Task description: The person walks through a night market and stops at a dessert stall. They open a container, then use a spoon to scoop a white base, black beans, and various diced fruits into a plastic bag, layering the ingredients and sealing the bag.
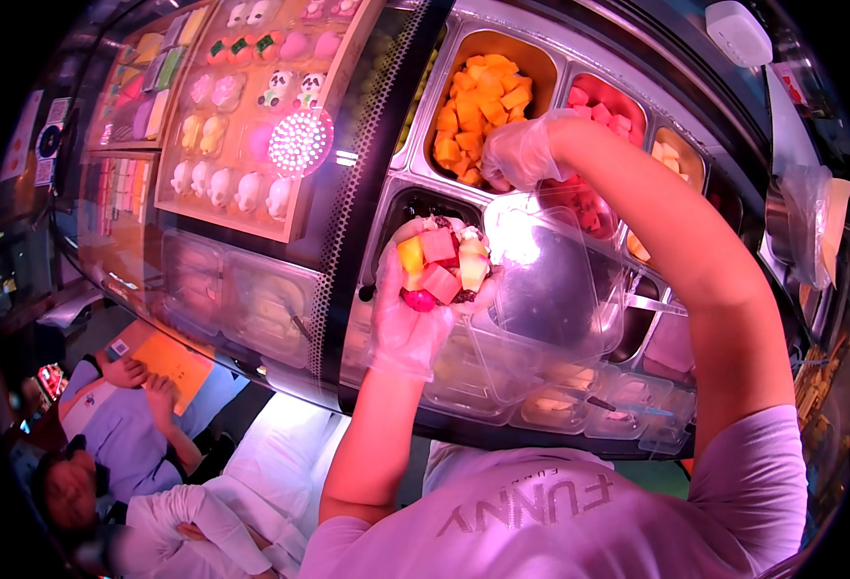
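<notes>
My left hand (406, 333), in a clear glove, is closed round a small bowl of cut fruit (439, 262), whose sides are mostly covered by my fingers. Red and yellow cubes, pale pieces and dark bits are heaped in it, with a bright pink piece at its near side. Up at the near right corner of a metal pan of orange mango cubes (483, 101), my gloved right hand (526, 154) has its fingers curled together. Whether a cube is between those fingertips is hidden. Beneath my right forearm lie pans of red fruit cubes (603, 101).
A clear plastic lid (550, 280) covers pans beside the bowl. Several lidded clear tubs (550, 410) line the counter's near edge. Left of a dark perforated strip (362, 145), a display case holds a wooden tray (295, 217) of small shaped sweets. Two people sit at the lower left.
</notes>
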Tool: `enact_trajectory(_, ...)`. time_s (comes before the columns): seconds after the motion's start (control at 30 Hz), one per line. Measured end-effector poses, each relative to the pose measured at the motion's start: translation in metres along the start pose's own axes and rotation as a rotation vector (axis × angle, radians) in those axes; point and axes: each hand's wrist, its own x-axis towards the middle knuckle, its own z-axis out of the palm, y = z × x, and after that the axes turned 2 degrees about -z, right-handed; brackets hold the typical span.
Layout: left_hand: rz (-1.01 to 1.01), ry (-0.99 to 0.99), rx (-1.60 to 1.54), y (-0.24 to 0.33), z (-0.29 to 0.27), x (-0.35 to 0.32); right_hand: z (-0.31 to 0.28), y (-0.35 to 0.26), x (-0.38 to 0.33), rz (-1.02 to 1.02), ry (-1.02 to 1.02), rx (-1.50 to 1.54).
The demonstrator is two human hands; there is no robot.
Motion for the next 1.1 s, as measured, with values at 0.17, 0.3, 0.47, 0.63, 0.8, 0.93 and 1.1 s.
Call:
enact_trajectory(0.17, 0.014, -0.024, -0.026, -0.003, -0.002, 0.007, 0.021, -0.013, -0.032, -0.128, 0.516, 0.664)
enact_trajectory(0.3, 0.013, -0.060, 0.022, -0.004, 0.013, 0.010, 0.051, -0.067, -0.062, -0.360, 1.147, 0.353)
enact_trajectory(0.47, 0.041, 0.034, 0.091, -0.005, 0.013, 0.013, 0.096, -0.148, -0.072, -0.152, 1.203, 0.845)
enact_trajectory(0.63, 0.114, -0.042, 0.060, -0.011, 0.022, 0.012, 0.116, -0.155, -0.053, -0.124, 1.337, 0.721)
enact_trajectory(0.8, 0.145, 0.025, 0.057, -0.010, 0.019, 0.009, 0.124, -0.159, -0.039, -0.121, 1.443, 0.583)
enact_trajectory(0.93, 0.121, 0.045, 0.025, -0.007, 0.020, 0.008, 0.108, -0.159, -0.052, -0.156, 1.413, 0.649)
enact_trajectory(1.1, 0.064, 0.049, 0.147, -0.008, 0.018, 0.012, 0.074, -0.122, -0.068, -0.130, 1.331, 0.635)
